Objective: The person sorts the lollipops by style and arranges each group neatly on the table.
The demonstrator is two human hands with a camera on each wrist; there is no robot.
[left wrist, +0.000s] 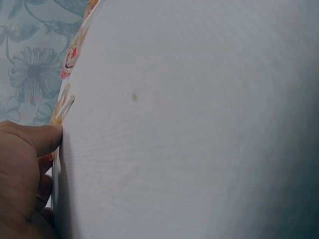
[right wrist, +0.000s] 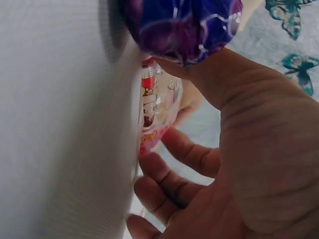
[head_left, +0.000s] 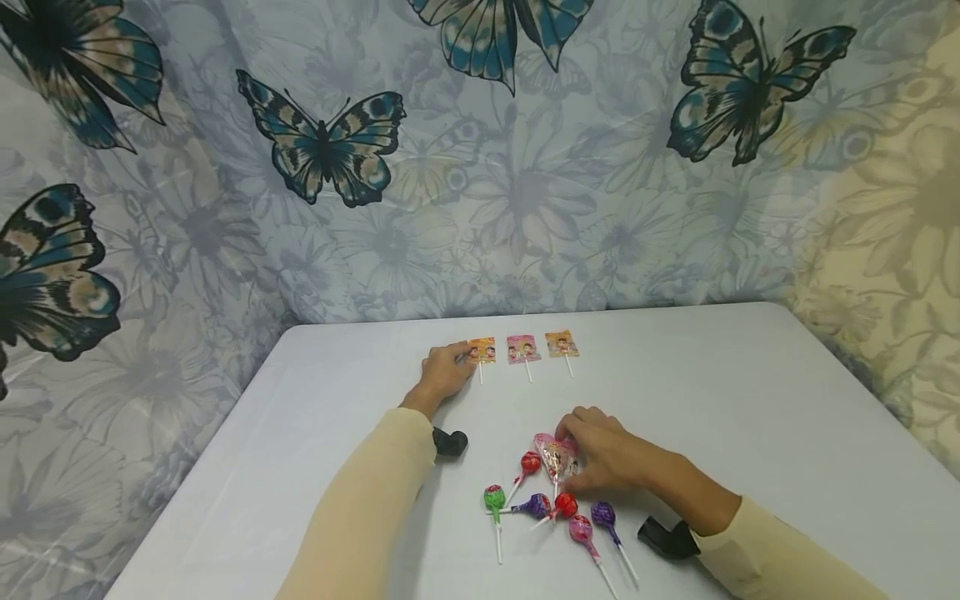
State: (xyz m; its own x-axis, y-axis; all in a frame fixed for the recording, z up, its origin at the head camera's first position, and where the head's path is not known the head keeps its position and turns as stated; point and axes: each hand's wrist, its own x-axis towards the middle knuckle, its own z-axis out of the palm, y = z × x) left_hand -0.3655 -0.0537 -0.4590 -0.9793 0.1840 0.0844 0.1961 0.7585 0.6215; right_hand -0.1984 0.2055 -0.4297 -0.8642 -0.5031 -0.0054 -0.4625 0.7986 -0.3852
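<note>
At the far side of the table, my left hand pinches the left edge of a flat orange-wrapped lollipop, thumb at the wrapper in the left wrist view. To its right lie a pink-wrapped lollipop and another orange one, sticks toward me. Nearer, my right hand grips a clear and pink-wrapped lollipop between thumb and curled fingers, low over the table. In the right wrist view its printed wrapper shows, partly hidden behind a purple round lollipop.
Round lollipops lie around the right hand: red, green, purple, another red, pink and a second purple. A butterfly-print cloth hangs behind the white table.
</note>
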